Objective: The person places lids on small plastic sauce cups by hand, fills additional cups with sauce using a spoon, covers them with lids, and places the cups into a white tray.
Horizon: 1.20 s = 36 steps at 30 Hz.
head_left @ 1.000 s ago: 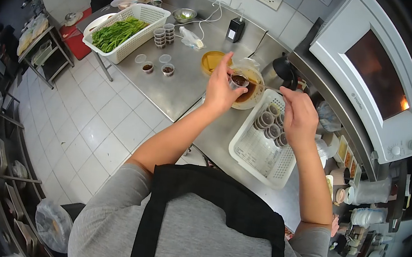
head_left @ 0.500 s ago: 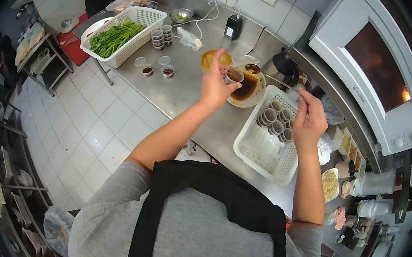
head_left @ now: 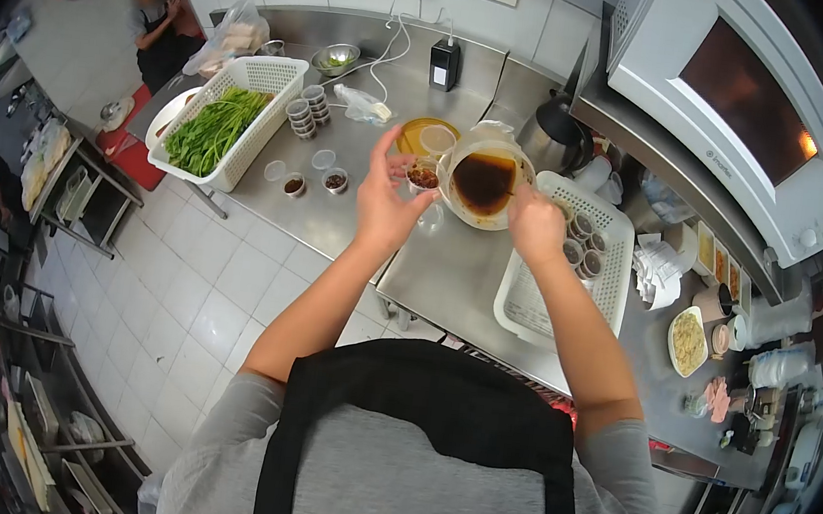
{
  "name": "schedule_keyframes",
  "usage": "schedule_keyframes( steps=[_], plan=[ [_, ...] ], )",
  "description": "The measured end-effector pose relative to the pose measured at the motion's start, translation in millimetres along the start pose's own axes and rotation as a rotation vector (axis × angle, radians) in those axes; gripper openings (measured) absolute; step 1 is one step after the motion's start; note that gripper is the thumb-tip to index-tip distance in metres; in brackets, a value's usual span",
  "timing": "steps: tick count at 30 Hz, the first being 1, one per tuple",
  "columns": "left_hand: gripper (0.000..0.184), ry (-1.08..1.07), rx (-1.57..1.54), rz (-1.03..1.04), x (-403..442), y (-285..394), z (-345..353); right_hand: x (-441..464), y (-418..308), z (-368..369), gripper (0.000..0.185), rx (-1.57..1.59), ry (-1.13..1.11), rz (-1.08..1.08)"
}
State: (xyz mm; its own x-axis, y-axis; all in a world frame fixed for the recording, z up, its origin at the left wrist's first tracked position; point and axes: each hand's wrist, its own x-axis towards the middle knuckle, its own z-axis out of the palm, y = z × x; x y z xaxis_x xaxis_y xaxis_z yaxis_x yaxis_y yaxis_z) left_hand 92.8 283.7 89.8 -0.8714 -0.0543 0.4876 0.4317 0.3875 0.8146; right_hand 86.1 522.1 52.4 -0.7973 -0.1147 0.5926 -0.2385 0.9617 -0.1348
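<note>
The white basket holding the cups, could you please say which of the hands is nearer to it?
Right. The right hand overlaps the white basket at its left rim in view; the left hand, holding a small cup, is farther, left of the bowl of dark liquid.

Single head-worn camera: wide view forward and down, apron (head_left: 438, 390) close, hands (head_left: 386, 209) and worktop (head_left: 440, 272) beyond.
</note>
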Motion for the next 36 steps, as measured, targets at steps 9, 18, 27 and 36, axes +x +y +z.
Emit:
schedule_keyframes(
  steps=[9,18,27,36],
  plan=[
    [0.097,-0.043,0.001,-0.017,7.8,-12.9,-13.7,2.2,-37.9,24.9,0.012,0.573,0.021,0.502],
    [0.097,-0.041,0.021,-0.027,10.0,-16.3,-14.2,2.4,-33.3,17.6,0.016,1.147,0.075,0.784],
    [0.096,-0.029,0.003,-0.022,1.5,-7.2,-1.1,-10.3,-15.8,-27.1,0.016,1.311,0.05,0.869],
    [0.096,-0.035,0.012,-0.033,-11.8,0.3,20.7,-43.3,11.9,-43.9,0.017,1.271,-0.03,0.897]
  ],
)
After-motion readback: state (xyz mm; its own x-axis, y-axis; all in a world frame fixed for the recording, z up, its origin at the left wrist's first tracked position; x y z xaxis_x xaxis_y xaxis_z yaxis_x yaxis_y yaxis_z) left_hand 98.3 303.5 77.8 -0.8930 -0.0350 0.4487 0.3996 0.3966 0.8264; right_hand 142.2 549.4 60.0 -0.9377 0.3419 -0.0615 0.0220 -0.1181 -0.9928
